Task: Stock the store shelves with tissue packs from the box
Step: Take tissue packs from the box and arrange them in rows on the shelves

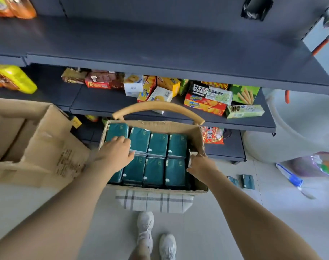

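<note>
Teal tissue packs (156, 147) fill the box (201, 136) in two tight rows. Left hand (115, 152) lies over the box's left-end packs, fingers bent; can't tell if it grips. Right hand (199, 164) pinches a white-ended pack (192, 154) at the box's right wall. Risk: tight fit, so a pull could drag neighbours out. Bare shelf (159, 44) above the box.

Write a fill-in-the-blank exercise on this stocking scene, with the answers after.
The tissue packs in the box lie in two rows of ____.
The left hand rests on packs at the box's ____ end.
The right hand is at the box's ____ wall.
A loose pack lies on the ____.
Answers: four; left; right; floor.
</note>
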Demonstrator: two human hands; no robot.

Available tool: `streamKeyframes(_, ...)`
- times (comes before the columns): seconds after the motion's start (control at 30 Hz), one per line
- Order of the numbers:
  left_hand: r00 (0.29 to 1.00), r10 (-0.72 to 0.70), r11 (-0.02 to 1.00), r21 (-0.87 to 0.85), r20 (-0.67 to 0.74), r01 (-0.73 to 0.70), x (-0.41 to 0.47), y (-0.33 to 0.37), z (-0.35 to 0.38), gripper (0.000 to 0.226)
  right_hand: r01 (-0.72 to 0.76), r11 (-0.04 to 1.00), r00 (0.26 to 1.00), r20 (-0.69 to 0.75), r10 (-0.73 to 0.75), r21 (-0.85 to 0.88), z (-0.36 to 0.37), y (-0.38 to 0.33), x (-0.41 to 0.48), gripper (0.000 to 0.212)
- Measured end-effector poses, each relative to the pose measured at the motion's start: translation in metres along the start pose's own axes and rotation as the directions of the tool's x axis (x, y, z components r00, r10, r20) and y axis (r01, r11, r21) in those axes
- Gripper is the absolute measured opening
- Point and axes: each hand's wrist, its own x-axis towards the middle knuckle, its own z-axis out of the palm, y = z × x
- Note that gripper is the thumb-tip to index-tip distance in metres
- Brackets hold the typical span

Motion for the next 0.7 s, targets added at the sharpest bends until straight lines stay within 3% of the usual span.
streamKeyframes(0.37,0.964,0.109,0.989,-0.123,0.245,-0.080,0.063,-0.003,0.102,0.050,-0.316,0.914,0.940,0.212,0.266,0.253,0.099,-0.009,0.070,0.051)
streamKeyframes(0.43,0.955,0.107,0.987,-0.142,0.277,-0.069,0.072,-0.007,0.119,0.050,-0.379,0.859,0.920,0.236,0.312,0.344,0.111,-0.014,0.082,0.057)
streamKeyframes(0.6,0.945,0.104,0.978,-0.203,0.312,-0.040,0.086,-0.008,0.145,0.045,-0.511,0.570,0.853,0.296,0.431,0.643,0.133,-0.025,0.103,0.062)
streamKeyframes(0.7,0.945,0.092,0.964,-0.266,0.315,-0.005,0.092,-0.005,0.154,0.044,-0.518,0.533,0.839,0.274,0.471,0.669,0.133,-0.026,0.106,0.062)
